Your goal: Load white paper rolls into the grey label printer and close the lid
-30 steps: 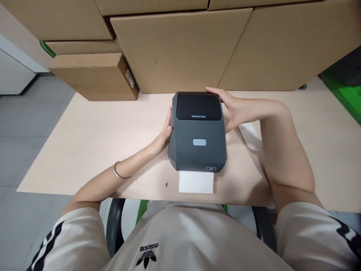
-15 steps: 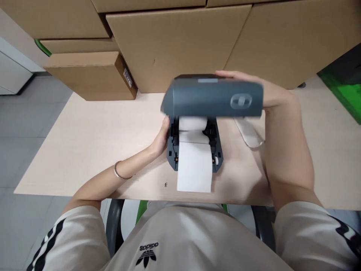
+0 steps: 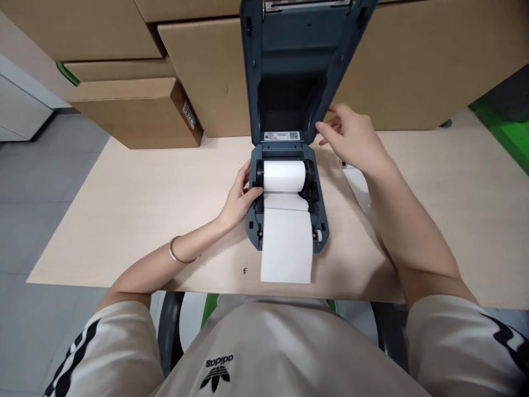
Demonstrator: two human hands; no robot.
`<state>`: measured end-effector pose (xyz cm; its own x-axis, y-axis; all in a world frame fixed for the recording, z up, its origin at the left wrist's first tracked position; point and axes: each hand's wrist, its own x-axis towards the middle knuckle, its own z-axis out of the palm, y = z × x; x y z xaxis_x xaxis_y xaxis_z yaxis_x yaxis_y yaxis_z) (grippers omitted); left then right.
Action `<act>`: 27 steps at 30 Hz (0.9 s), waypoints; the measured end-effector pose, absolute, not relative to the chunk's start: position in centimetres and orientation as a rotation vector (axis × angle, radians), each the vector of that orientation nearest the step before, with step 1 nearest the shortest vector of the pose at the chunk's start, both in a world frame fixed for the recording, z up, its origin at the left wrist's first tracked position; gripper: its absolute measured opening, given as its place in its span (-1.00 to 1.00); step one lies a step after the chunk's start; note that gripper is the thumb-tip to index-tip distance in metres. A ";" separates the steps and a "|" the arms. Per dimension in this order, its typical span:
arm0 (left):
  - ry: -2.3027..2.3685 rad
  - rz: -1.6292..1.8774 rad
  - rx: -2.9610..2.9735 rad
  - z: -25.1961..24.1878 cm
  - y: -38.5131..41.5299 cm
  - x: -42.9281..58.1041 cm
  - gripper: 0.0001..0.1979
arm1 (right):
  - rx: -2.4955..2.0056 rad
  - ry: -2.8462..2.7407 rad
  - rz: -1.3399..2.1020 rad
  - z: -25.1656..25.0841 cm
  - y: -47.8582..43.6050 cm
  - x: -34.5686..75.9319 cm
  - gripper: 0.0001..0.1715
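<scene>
A dark grey label printer [image 3: 253, 220] stands on the table in front of me, its lid [image 3: 285, 41] raised and leaning back. Inside sits a white label roll [image 3: 284, 176], and a strip of label paper [image 3: 286, 245] hangs out over the front. My left hand [image 3: 239, 198] grips the printer's left side, thumb over the rim and fingers along the outer wall. Beside the lid's lower right edge, near the hinge, is my right hand [image 3: 351, 135]. Its fingers are loosely bent and apart; whether the thumb touches the lid I cannot tell.
Large cardboard boxes [image 3: 202, 77] line the table's back edge behind the lid. A smaller carton [image 3: 128, 113] stands at the back left. Right of the printer, partly behind my right forearm, lies a white object [image 3: 356, 182]. A small dark mark [image 3: 244, 271] shows near the front edge.
The lid has swung up and back from half raised, uncovering the label roll. My right hand has come down to the lid's hinge end. My left thumb now lies over the printer's rim.
</scene>
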<state>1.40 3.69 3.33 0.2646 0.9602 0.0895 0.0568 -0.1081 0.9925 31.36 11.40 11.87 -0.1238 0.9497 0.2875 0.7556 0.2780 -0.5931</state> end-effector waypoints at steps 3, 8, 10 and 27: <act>1.023 1.062 1.475 3.3 3.7 1.4 -0.12 | -1.722 -1.904 0.246 13.0 9.9 30.6 -0.35; 1.058 1.088 1.495 3.7 3.5 1.5 -0.15 | -1.456 -2.305 0.164 13.6 7.3 28.0 -0.49; 1.085 1.097 1.508 3.8 3.5 1.5 -0.17 | -1.300 -2.502 0.161 12.8 7.0 26.9 -0.41; 1.075 1.109 1.508 4.2 3.2 1.7 -0.18 | -1.297 -2.544 0.086 12.5 6.4 25.1 -0.22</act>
<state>1.73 3.21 4.24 0.2044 0.9683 0.1433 0.1135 -0.1688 0.9791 25.06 6.43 12.48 -0.5560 0.8006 0.2232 0.7837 0.5945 -0.1800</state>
